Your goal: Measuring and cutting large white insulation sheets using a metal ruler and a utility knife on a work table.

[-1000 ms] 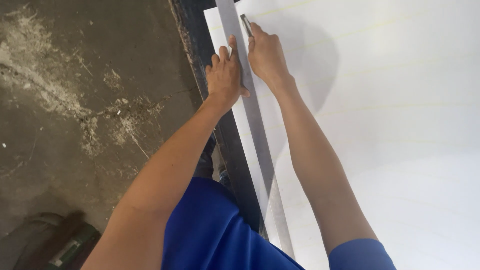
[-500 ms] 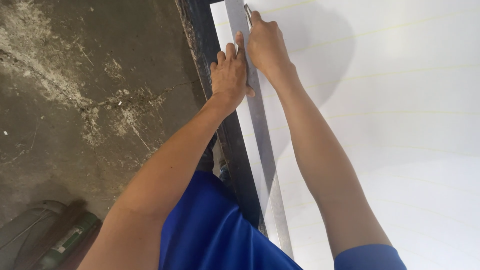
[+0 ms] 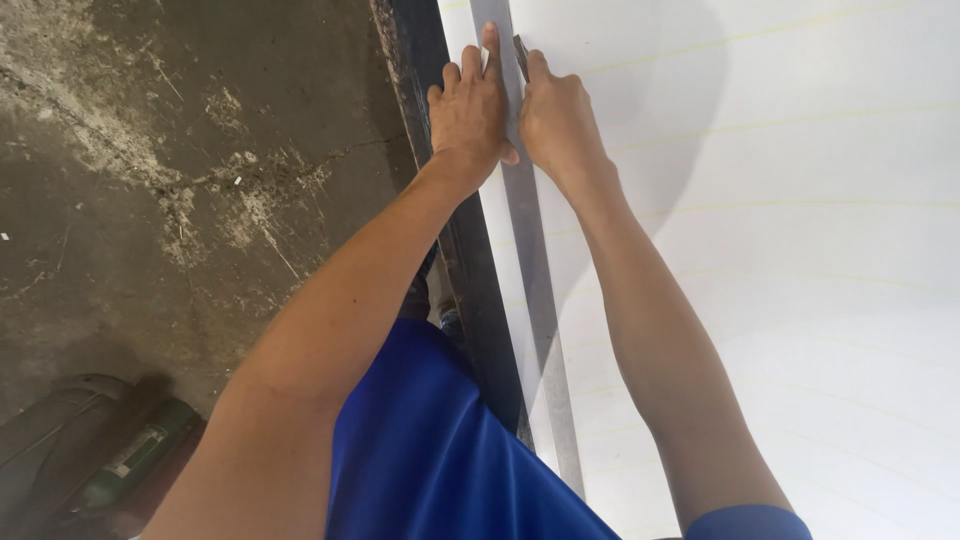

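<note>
L hand [image 3: 468, 110] spread flat pinning long stiff metal straightedge [image 3: 532, 270] on thin, prob. floppy white sheet [image 3: 800, 300]; R hand [image 3: 557, 120] closed round small blade/marker [image 3: 521, 48].

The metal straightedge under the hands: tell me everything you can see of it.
The straightedge is a long, flat, narrow grey strip, metal by its dull sheen. It lies flat on the white sheet, near and roughly along the sheet's left edge, running from the top of the picture down to the blue shirt. The left hand presses on it, fingers spread. The right hand holds a small dark tool against its right edge.
</note>
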